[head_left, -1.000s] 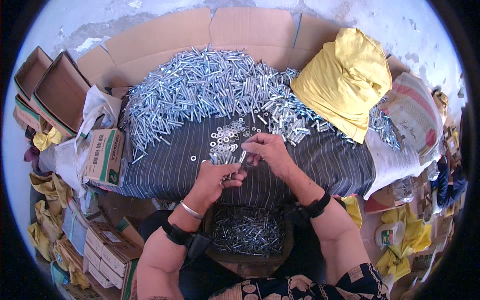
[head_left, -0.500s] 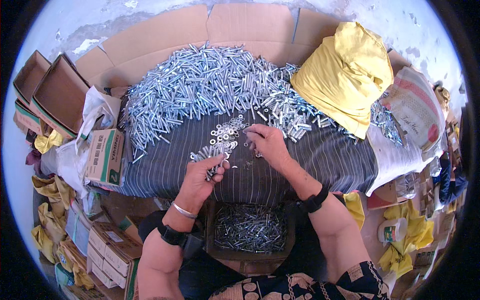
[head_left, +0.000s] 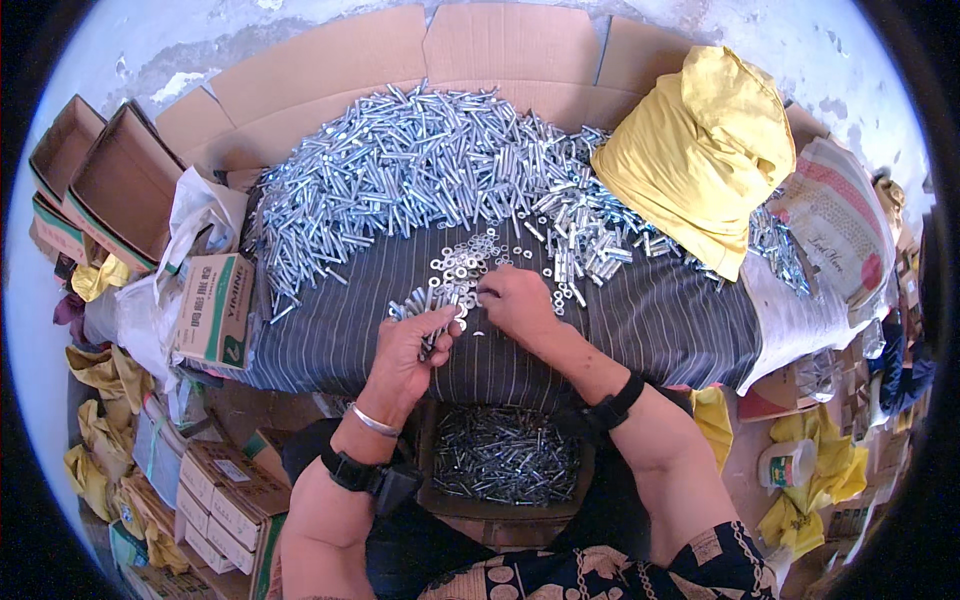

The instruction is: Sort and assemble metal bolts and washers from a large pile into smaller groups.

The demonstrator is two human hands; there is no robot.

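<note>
My left hand (head_left: 410, 345) is closed around a bunch of metal bolts (head_left: 408, 303), their ends sticking out past the thumb and fingers. To its right, my right hand (head_left: 522, 303) has its fingertips pinched at the edge of a loose heap of flat washers (head_left: 462, 262); what is between those fingers, if anything, is too small to make out. The washers lie on a dark striped cloth (head_left: 350, 340). Behind them rises a large pile of silvery bolts (head_left: 410, 160), and to the right lie shorter, thicker metal pieces (head_left: 590, 235).
A yellow sack (head_left: 700, 160) stands on the right part of the pile. Cardboard panels (head_left: 510, 45) back the table. At left are a small carton (head_left: 212, 310) and open boxes (head_left: 125, 195). Below the table edge, a box of bolts (head_left: 505, 455) sits between my knees.
My right hand has moved left and slightly down, closer to the left hand and over the washers' edge. The left hand keeps hold of the bolts. The whole view has shifted slightly.
</note>
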